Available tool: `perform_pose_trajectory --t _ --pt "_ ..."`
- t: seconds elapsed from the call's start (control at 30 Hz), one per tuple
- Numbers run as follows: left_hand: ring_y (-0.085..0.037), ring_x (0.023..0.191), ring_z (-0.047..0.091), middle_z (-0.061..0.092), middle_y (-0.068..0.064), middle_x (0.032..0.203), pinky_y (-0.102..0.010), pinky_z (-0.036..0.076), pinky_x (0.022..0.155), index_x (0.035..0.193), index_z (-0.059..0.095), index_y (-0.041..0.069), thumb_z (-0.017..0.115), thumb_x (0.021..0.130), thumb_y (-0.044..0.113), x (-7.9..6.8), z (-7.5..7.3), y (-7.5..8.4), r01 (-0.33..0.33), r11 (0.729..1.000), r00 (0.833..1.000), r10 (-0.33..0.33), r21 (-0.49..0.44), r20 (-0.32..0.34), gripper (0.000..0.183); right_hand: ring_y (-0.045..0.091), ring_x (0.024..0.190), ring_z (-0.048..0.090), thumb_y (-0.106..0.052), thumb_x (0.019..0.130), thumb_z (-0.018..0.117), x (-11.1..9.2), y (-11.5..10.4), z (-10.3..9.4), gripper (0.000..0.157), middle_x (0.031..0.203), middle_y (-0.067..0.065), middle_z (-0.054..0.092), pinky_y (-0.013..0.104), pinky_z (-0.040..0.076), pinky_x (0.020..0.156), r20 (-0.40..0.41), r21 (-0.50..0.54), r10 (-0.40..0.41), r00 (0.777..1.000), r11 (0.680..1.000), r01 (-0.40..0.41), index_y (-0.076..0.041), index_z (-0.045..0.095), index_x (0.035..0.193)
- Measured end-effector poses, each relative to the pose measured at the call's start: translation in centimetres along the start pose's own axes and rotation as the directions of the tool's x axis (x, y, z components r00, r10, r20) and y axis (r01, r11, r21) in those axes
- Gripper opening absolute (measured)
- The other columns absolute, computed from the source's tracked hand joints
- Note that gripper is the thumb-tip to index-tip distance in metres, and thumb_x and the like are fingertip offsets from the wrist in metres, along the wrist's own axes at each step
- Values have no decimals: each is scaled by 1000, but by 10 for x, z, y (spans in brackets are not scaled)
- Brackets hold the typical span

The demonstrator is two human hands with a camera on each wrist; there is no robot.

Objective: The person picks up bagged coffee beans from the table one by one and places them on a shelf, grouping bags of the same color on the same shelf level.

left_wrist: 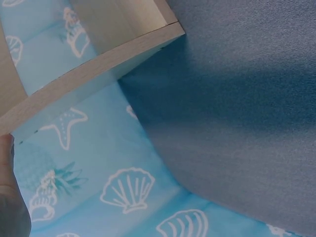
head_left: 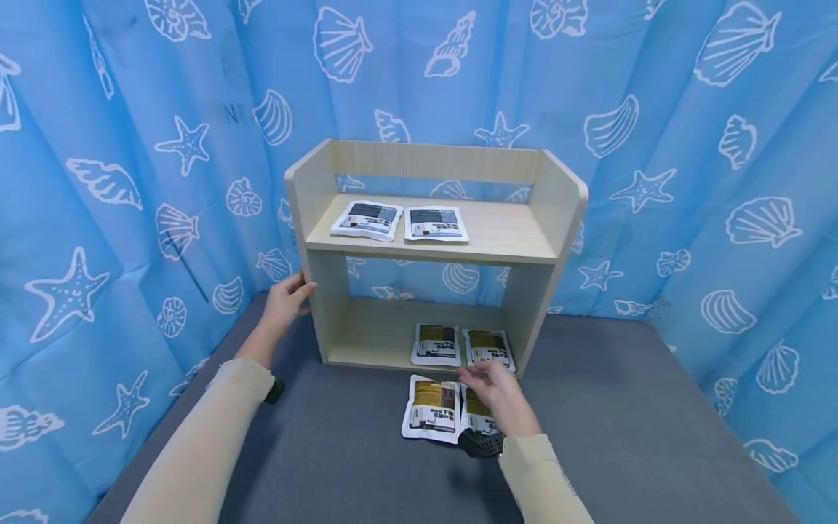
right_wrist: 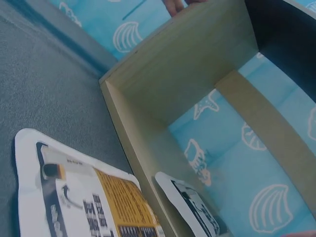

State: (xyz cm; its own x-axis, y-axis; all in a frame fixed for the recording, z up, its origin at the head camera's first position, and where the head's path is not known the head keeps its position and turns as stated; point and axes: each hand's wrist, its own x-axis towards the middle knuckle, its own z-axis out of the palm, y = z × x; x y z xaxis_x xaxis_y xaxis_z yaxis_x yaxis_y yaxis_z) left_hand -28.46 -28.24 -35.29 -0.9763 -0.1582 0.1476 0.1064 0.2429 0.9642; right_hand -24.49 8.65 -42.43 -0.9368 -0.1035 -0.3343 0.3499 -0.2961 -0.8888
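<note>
Upper pouches (head_left: 368,220), head view only

1 pouch (right_wrist: 89,197) on the grey tabletop (right_wrist: 59,98), another pouch (right_wrist: 190,205) inside the wooden shelf (right_wrist: 168,74)

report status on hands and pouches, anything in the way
Left hand holds shelf by left side. Right hand over right tabletop pouch, partly hiding it; grip unclear. Four pouches shelved, two on table. No obstruction evident.

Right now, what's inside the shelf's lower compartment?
A left packet and, beside it, a right packet whose lower edge the right hand partly covers. Anything beneath them is hidden.
</note>
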Motion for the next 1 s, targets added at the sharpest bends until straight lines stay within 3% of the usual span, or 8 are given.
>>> perform_pose_trajectory --t 0.03,0.1,0.23,0.53,1.0 --pt "-38 134 39 39 -22 149 -57 41 100 151 34 10 50 103 22 0 0 0 0 1000 1000 0 -1 0 52 39 136 34 -2 102 39 0 -1 -1 46 145 32 31 39 34 110 -15 82 25 1000 996 -24 15 26 143" --pt "-38 134 39 39 -22 149 -56 42 100 151 34 11 50 103 21 0 0 0 -1 1000 1000 1 3 0 52 38 136 34 -2 102 39 -1 -4 -4 49 143 31 31 39 35 109 -43 134 54 998 990 -48 14 23 145" --pt "-38 134 39 38 -22 149 -57 41 100 151 33 10 50 103 21 0 0 0 -10 1000 1000 10 -4 1 52 39 138 30 -3 102 38 -1 -8 -10 57 142 32 27 37 34 109 -74 342 109 991 937 -77 11 10 150" --pt "-37 135 39 38 -21 150 -55 42 100 152 33 12 49 104 22 1 0 0 4 1000 1000 -4 5 -4 52 34 142 24 -7 105 33 -9 -10 -36 60 158 23 11 42 25 113 -66 397 133 989 913 -96 -2 0 155" --pt "-36 136 36 34 -19 152 -55 40 102 152 32 13 48 104 23 1 2 0 8 1000 1000 -8 -3 -1 52 33 143 22 -10 106 33 -21 -11 -72 58 159 20 11 45 21 114 -62 329 139 988 938 -111 -5 3 155"
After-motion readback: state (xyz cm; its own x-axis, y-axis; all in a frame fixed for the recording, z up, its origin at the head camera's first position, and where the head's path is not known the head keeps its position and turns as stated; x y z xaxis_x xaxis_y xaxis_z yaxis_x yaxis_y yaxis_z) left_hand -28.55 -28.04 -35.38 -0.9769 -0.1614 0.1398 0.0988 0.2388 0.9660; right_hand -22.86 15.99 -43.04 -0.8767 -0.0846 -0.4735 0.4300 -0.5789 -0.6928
